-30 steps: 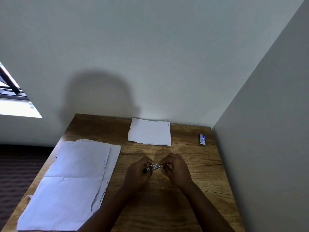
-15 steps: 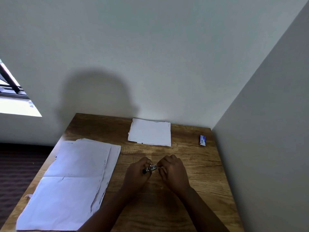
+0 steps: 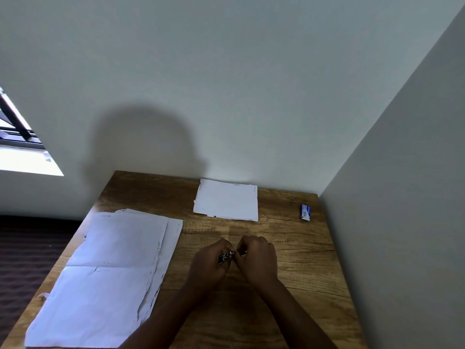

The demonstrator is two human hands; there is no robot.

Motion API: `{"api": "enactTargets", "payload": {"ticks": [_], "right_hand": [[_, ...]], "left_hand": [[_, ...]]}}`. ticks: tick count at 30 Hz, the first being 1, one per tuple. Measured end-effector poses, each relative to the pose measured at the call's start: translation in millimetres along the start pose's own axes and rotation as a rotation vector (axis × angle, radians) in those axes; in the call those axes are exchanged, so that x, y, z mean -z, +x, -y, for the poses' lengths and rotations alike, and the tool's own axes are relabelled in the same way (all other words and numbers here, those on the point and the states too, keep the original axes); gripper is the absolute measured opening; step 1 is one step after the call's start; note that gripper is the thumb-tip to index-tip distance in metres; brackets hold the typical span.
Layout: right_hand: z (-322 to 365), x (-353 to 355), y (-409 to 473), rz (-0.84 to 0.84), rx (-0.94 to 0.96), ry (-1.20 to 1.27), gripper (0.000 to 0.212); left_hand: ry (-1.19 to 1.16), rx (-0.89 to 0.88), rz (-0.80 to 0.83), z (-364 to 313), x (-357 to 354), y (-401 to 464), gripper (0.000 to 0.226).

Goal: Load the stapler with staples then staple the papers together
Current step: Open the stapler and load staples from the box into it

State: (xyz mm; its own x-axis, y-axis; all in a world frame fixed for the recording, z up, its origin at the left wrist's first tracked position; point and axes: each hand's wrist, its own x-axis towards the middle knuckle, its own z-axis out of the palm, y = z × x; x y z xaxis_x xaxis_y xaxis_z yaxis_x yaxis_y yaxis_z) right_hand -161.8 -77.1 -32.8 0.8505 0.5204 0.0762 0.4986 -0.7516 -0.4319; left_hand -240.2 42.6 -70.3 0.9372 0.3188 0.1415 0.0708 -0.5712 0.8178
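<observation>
Small metal stapler (image 3: 225, 257), dark and silvery, sits pinched between both hands just above the middle of the wooden desk (image 3: 302, 260). Over the last second the two hands have drawn closer together and slid slightly toward the near edge: the left hand (image 3: 208, 267) stays wrapped around the stapler's body, fingers clenched on it, while the right hand (image 3: 256, 260) has curled in tighter against its free end, fingers (image 3: 240, 248) bunched at the shiny tip. Whether the right fingers pinch a strip of staples or only the stapler's metal cannot be told; that part is too small and mostly covered.

My reading is that loading is under way and nearing the point where the staples are seated or the magazine pushed shut, since less of the stapler shows between the hands than before.

Nothing else has moved. The small blue and white staple box (image 3: 305, 212) lies well apart at the far right corner. The large stack of white papers (image 3: 108, 273) lies untouched on the left of the desk, and a smaller white paper pad (image 3: 226, 200) rests at the far edge, so stapling is not yet begun.
</observation>
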Motion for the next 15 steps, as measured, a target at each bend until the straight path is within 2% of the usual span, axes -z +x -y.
{"api": "enactTargets", "payload": {"ticks": [3,5,9,15], "right_hand": [[-6,3,0,-0.09,-0.064,0.129,0.003],[-15,2,-1,-0.112,-0.055,0.105,0.013],[-24,-1,-5,-0.054,0.071,0.084,0.033],[-13,-9,-9,0.005,0.217,0.11,0.041]], "left_hand": [[0.009,0.014,-0.017,1,2,0,0.019],[0.016,0.031,-0.032,3,4,-1,0.021],[0.011,0.054,-0.027,6,5,-1,0.023],[-0.02,0.058,-0.018,6,4,-3,0.02]]}}
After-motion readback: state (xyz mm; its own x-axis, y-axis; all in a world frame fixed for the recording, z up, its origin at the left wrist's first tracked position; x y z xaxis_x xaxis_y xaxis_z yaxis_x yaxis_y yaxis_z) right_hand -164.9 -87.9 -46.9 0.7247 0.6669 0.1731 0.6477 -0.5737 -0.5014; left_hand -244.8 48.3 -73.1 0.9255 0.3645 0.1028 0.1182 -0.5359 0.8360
